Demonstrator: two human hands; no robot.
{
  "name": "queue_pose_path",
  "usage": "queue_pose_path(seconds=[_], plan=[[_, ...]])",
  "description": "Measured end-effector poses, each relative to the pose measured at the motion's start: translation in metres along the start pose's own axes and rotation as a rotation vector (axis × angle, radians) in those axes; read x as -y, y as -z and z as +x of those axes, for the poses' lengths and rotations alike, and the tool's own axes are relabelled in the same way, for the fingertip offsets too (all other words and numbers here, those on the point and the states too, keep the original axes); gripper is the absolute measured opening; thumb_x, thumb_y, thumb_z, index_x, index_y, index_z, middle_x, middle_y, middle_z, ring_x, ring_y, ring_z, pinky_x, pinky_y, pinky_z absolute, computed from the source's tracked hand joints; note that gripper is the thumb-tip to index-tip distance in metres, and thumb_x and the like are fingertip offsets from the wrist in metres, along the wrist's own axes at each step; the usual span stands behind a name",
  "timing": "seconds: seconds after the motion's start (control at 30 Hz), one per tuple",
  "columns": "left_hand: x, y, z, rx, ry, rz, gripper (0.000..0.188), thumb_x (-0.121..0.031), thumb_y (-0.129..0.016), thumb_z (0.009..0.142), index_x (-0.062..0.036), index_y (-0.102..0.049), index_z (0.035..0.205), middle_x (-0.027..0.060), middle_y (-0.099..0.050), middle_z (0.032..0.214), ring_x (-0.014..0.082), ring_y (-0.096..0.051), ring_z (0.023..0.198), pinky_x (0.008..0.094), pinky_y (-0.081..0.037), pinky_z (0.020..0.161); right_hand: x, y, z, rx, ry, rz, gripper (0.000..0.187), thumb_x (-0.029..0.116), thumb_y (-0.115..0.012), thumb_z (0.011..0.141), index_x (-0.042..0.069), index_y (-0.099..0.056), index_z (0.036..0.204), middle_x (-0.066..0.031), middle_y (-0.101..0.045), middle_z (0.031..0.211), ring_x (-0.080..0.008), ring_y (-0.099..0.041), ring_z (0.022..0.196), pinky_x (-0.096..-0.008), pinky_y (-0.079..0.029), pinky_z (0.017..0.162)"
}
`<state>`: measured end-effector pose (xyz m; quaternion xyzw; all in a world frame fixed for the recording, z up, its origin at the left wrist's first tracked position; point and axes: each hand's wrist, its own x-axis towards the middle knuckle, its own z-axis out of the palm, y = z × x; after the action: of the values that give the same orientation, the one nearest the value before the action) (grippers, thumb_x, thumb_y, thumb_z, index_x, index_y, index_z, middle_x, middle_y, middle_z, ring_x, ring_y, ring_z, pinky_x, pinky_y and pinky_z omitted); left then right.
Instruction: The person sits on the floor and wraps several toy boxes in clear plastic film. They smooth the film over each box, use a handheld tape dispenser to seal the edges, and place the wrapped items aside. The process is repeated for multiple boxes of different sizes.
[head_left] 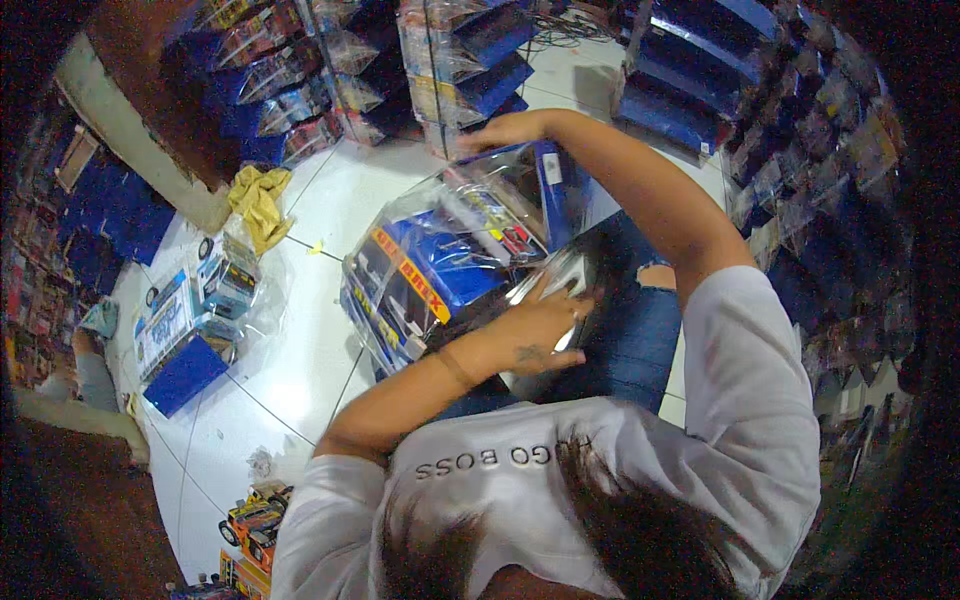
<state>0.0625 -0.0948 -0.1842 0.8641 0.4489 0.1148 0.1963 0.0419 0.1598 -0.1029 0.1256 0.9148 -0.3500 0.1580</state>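
"Where's the box?"

"The blue box [458,278] sits just in front of the person, in clear wrap [395,215] that bunches loosely around it. The left forearm crosses its near side."

"And the left hand [540,332]?"

"Beyond the box's near right edge, over a dark, shiny surface beside the jeans [630,345]. Its thumb and fingers are spread well apart, and I see nothing gripped between them."

"What about the right hand [508,130]?"

"It's at the far edge of the box, the arm bent around from the right. The fingers stretch out to the left, close together. I can't tell whether they have hold of the wrap; the tips are too blurred."

"What's nearby?"

"A toy truck [228,278] in a package on the white floor [290,350], well to the left, with a yellow cloth [262,208] just beyond it. Orange toys [258,530] stand at the lower left, and blue shelves [680,70] at the far side."
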Motion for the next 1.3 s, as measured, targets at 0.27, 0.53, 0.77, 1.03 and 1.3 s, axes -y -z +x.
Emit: queue_pose_path(seconds=[0.27,0.53,0.77,1.03,1.3], plan=[[-0.012,0.094,-0.162,-1.263,0.268,0.097,0.076,-0.031,-0.085,0.057,-0.0021,-0.055,0.121,0.0122,-0.062,0.111,0.0253,-0.059,0.105,0.0367,-0.044,0.091,0.055,-0.01,-0.068,-0.524,0.738,-0.38,0.045,0.032,-0.061,0.089,0.01,-0.057,0.128,-0.0117,-0.06,0.124,-0.0217,-0.06,0.105,-0.0362,-0.047,0.091],[0.014,0.069,-0.111,-1.192,0.511,0.033,0.015,-0.01,-0.074,0.077,-0.002,-0.066,0.087,0.0084,-0.063,0.078,0.0207,-0.061,0.072,0.0319,-0.047,0.071,0.172,-0.012,-0.079,-0.641,0.868,-0.485,0.033,0.026,-0.071,0.08,0.005,-0.066,0.104,-0.0132,-0.068,0.091,-0.023,-0.065,0.084,-0.0322,-0.051,0.078],[0.018,0.061,-0.149,-1.221,0.453,-0.059,0.004,0.002,-0.066,0.08,-0.0006,-0.064,0.082,0.0102,-0.061,0.077,0.0192,-0.059,0.072,0.0272,-0.045,0.067,0.121,-0.022,-0.08,-0.214,0.493,-0.42,0.035,0.021,-0.074,0.079,0.002,-0.067,0.107,-0.0114,-0.069,0.09,-0.0203,-0.067,0.088,-0.0283,-0.051,0.082],[0.014,0.075,-0.139,-1.231,0.393,0.005,0.022,0.0,-0.067,0.074,-0.0005,-0.063,0.095,0.011,-0.062,0.086,0.0213,-0.06,0.076,0.0303,-0.047,0.072,0.125,-0.014,-0.091,-0.283,0.565,-0.499,0.056,0.026,-0.081,0.067,0.006,-0.061,0.115,-0.0087,-0.065,0.113,-0.0245,-0.06,0.107,-0.039,-0.044,0.093],[0.013,0.092,-0.125,-1.308,0.359,-0.29,0.01,-0.004,-0.062,0.088,0.0015,-0.068,0.082,0.009,-0.066,0.08,0.0149,-0.06,0.076,0.0279,-0.045,0.072,0.129,-0.015,-0.069,-0.459,0.842,-0.042,0.019,0.017,-0.073,0.081,0.0,-0.065,0.082,-0.0046,-0.062,0.076,-0.0152,-0.06,0.074,-0.0302,-0.047,0.069]])
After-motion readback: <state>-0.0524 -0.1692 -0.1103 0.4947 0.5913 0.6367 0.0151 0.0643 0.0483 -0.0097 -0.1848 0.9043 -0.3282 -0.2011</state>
